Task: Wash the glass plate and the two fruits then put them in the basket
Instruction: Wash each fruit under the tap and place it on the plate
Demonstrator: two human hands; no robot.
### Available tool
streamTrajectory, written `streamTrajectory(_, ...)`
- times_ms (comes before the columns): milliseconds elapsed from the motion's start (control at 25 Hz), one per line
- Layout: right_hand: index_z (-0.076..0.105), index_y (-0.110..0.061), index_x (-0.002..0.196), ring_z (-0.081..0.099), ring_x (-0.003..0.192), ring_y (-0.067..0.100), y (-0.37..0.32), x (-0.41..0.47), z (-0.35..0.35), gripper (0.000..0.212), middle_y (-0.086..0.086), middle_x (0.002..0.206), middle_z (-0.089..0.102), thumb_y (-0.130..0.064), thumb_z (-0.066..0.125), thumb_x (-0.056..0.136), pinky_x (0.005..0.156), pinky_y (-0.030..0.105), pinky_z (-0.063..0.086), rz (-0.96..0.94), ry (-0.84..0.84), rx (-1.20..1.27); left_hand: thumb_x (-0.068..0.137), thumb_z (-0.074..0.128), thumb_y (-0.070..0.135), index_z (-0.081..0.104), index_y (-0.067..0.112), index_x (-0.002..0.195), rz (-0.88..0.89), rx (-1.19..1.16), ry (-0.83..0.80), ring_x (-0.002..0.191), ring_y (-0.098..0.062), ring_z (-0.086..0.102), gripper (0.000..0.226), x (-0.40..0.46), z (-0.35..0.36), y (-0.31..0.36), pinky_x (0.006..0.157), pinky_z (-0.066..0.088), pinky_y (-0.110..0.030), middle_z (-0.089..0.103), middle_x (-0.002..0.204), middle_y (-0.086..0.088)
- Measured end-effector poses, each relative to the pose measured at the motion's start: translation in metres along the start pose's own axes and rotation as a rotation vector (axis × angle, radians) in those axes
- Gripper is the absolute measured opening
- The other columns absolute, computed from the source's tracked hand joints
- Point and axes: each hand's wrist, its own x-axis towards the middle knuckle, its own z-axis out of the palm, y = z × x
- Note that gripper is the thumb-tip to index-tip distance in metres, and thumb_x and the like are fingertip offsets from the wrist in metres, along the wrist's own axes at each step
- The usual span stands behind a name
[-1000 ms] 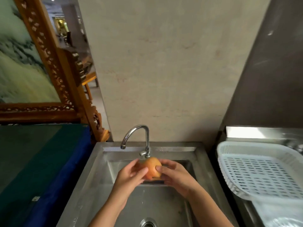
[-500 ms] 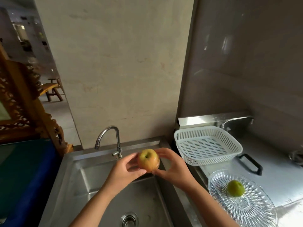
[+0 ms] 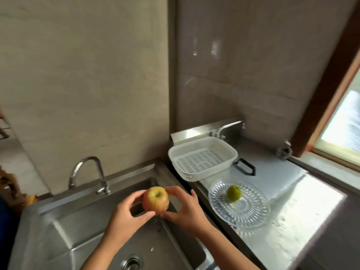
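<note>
**Q:** Hands first: what are they doing?

**A:** Both hands cup one apple (image 3: 155,200) over the steel sink (image 3: 64,227). The left hand (image 3: 124,219) wraps its near left side, thumb underneath. The right hand (image 3: 186,209) presses the right side, fingers curled. The apple's stem dimple faces up.

**Q:** Where does it go from there?

**A:** The white slotted basket (image 3: 202,158) sits on the counter, to the right and farther away, its long side running left to right. The right hand is nearer it. Between the hands and the basket, closer in, a glass plate (image 3: 239,206) holds a green fruit (image 3: 233,193), likely not yet washed.
</note>
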Motion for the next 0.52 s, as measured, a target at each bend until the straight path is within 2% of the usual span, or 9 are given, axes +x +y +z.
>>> streamTrajectory(40, 0.051, -0.037, 0.115, 0.05, 0.114, -0.009, 0.008, -0.006, -0.005, 0.054, -0.025, 0.117, 0.06, -0.046, 0.07, 0.066, 0.114, 0.05, 0.006, 0.02, 0.023, -0.033, 0.056, 0.086, 0.011, 0.059, 0.045, 0.097, 0.009, 0.027, -0.018, 0.104, -0.003, 0.063, 0.06, 0.001, 0.008, 0.002, 0.093, 0.045, -0.011, 0.07, 0.1, 0.022)
streamTrajectory(80, 0.05, -0.038, 0.115, 0.049, 0.115, -0.006, 0.015, -0.011, -0.009, 0.054, -0.023, 0.118, 0.059, -0.048, 0.069, 0.066, 0.113, 0.052, 0.005, 0.031, 0.048, -0.06, 0.056, 0.086, 0.014, 0.057, 0.048, 0.098, 0.011, 0.062, -0.039, 0.107, -0.008, 0.062, 0.061, 0.001, 0.017, 0.006, 0.103, 0.042, -0.022, 0.069, 0.103, 0.019)
streamTrajectory(160, 0.05, -0.038, 0.115, 0.047, 0.118, -0.004, 0.031, -0.018, -0.025, 0.054, -0.021, 0.119, 0.059, -0.051, 0.068, 0.065, 0.113, 0.055, 0.006, 0.042, 0.092, -0.1, 0.056, 0.085, 0.024, 0.053, 0.054, 0.095, -0.008, 0.159, -0.081, 0.111, -0.013, 0.058, 0.059, 0.006, 0.039, 0.017, 0.113, 0.027, -0.05, 0.067, 0.106, 0.016)
streamTrajectory(200, 0.051, -0.038, 0.115, 0.047, 0.119, -0.003, 0.038, -0.02, -0.035, 0.055, -0.021, 0.12, 0.059, -0.053, 0.067, 0.065, 0.113, 0.055, 0.007, 0.044, 0.111, -0.112, 0.057, 0.085, 0.027, 0.051, 0.055, 0.094, -0.014, 0.197, -0.092, 0.112, -0.013, 0.057, 0.058, 0.01, 0.051, 0.024, 0.114, 0.018, -0.056, 0.066, 0.106, 0.014)
streamTrajectory(280, 0.053, -0.036, 0.114, 0.048, 0.119, 0.0, 0.052, -0.02, -0.06, 0.055, -0.019, 0.119, 0.06, -0.058, 0.064, 0.064, 0.111, 0.052, 0.008, 0.04, 0.15, -0.136, 0.059, 0.083, 0.029, 0.053, 0.049, 0.099, -0.013, 0.227, -0.087, 0.114, -0.012, 0.053, 0.054, 0.02, 0.077, 0.038, 0.115, 0.006, -0.055, 0.065, 0.112, 0.011)
streamTrajectory(400, 0.056, -0.032, 0.113, 0.049, 0.12, 0.004, 0.075, -0.017, -0.1, 0.056, -0.015, 0.119, 0.062, -0.056, 0.065, 0.062, 0.11, 0.052, 0.007, 0.02, 0.194, -0.146, 0.062, 0.081, 0.034, 0.056, 0.039, 0.11, -0.005, 0.236, -0.097, 0.117, -0.011, 0.051, 0.054, 0.039, 0.112, 0.054, 0.115, 0.006, -0.054, 0.063, 0.117, 0.01)
streamTrajectory(520, 0.055, -0.031, 0.115, 0.046, 0.123, 0.005, 0.11, -0.013, -0.136, 0.058, -0.015, 0.122, 0.06, -0.05, 0.072, 0.063, 0.114, 0.055, 0.006, 0.037, 0.186, -0.159, 0.062, 0.08, 0.037, 0.056, 0.038, 0.113, 0.038, 0.269, -0.126, 0.113, -0.006, 0.049, 0.056, 0.061, 0.155, 0.062, 0.115, 0.005, -0.053, 0.061, 0.113, 0.013)
